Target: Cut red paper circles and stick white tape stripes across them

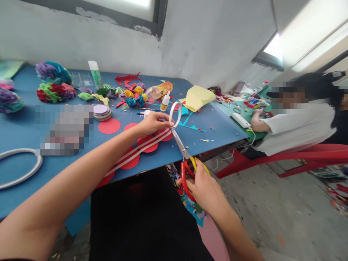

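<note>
My left hand (156, 123) pinches a roll of white tape (175, 114), held on edge above the blue table. Two white tape strips (141, 146) run side by side from near the roll across a row of red paper circles (129, 159). In my right hand (205, 185) is a pair of scissors (185, 154) with one red and one yellow handle. Their blades point up toward the roll and reach its lower edge beside my left fingertips. Whether the blades touch the tape, I cannot tell.
Along the blue table (163, 159) lie a small glue bottle (165, 101), a glue stick (95, 74), yellow paper (199, 98), a stack of paper discs (102, 112), paper pompoms (56, 81) and a white ring (38, 166). To the right, a person (299, 123) sits on a red chair (288, 159).
</note>
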Tool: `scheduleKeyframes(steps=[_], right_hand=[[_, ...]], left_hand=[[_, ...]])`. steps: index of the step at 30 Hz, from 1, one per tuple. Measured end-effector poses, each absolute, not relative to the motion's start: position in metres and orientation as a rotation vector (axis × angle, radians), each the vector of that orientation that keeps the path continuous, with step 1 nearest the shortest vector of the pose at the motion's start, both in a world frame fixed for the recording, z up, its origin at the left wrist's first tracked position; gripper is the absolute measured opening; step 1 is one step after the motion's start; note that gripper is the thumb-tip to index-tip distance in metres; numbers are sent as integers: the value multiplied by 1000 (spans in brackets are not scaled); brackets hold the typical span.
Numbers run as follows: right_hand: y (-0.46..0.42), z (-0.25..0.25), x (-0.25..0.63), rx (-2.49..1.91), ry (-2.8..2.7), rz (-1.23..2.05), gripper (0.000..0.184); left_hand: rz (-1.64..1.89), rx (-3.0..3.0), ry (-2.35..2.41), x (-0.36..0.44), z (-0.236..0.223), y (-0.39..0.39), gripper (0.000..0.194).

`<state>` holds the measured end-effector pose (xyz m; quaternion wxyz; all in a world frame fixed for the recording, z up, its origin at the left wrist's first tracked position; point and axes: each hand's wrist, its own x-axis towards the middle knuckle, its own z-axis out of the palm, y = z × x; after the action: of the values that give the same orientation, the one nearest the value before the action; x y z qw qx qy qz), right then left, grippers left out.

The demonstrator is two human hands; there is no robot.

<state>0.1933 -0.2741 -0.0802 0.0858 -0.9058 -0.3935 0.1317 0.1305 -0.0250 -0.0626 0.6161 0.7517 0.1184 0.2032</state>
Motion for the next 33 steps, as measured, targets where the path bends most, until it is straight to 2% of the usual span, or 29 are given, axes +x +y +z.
scheduleKeyframes(steps=[7, 13, 21, 28, 33], right_hand=[[-274, -77, 194, -2720, -1200, 451, 61], [-270, -69, 196, -2783, -1278, 453, 43], [-272, -74, 204, -2792, -1344, 439, 30], [-276, -80, 207, -2686, -1250, 491, 44], [-274, -79, 207, -2623, -1152, 627, 47]], left_hand=[[465, 1727, 256, 131, -65, -23, 23], [447, 1719, 255, 130, -67, -24, 22], [492, 1669, 304, 133, -69, -21, 24], [582, 1558, 375, 132, -64, -22, 32], [590, 1488, 380, 131, -62, -22, 41]])
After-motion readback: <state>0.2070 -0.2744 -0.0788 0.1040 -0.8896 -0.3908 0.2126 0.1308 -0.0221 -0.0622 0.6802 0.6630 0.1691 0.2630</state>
